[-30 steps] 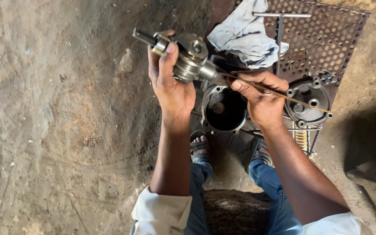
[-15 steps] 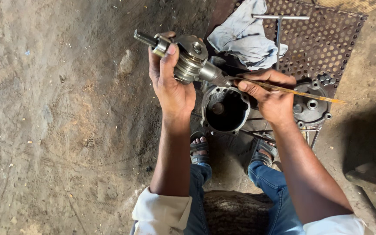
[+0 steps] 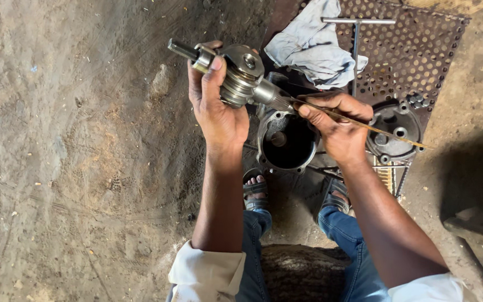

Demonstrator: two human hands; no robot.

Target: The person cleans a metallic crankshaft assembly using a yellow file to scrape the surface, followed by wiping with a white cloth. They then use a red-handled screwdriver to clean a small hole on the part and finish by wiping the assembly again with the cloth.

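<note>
— Both of your hands were raised above the dirt floor, weren't they? What did the left hand have?

— Your left hand was wrapped around a grey metal shaft assembly, fingers curled over its ribbed middle and the thumb lying along the top. It was held tilted, its dark threaded end pointing toward the floor's upper left and its narrower end pointing toward your other hand.

— And the right hand?

— Your right hand was pinching a thin rod-like tool, fingers pressed together on it near its front. The tip touched the narrow end of the shaft assembly; the rest of the tool stuck out past your wrist toward the right.

— What lay beneath?

— Directly below your hands sat a round open metal housing, dark inside, standing on the floor between your sandalled feet. Just beside it to the right lay a round metal cover with several holes.

— Anything further up?

— A perforated metal sheet covered the floor's upper right corner. On its left edge lay a crumpled pale cloth, and a T-shaped wrench lay beside the cloth, its bar near the top edge. At the floor's lower right edge was part of a wooden frame.
</note>
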